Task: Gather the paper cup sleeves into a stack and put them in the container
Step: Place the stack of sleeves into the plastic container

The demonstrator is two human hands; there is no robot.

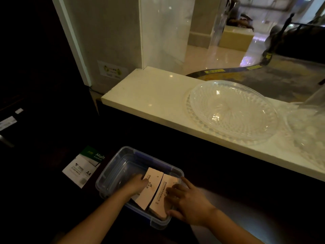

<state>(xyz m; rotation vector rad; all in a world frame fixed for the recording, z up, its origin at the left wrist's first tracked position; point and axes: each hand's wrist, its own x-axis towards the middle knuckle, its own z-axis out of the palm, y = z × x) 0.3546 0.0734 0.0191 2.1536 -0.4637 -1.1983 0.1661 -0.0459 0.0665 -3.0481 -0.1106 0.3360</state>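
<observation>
Head view: I see cup sleeves [154,189] inside the clear container [112,173], two piles side by side; left hand [136,185] grips the left pile, right hand [189,203] presses flat, fingers spread, on the right pile

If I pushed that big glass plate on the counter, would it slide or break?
The glass plate would probably slide easily, since the counter looks smooth and shiny. It sits near the front edge, so a hard push might tip it off. Being cut glass, it would likely shatter.
</observation>
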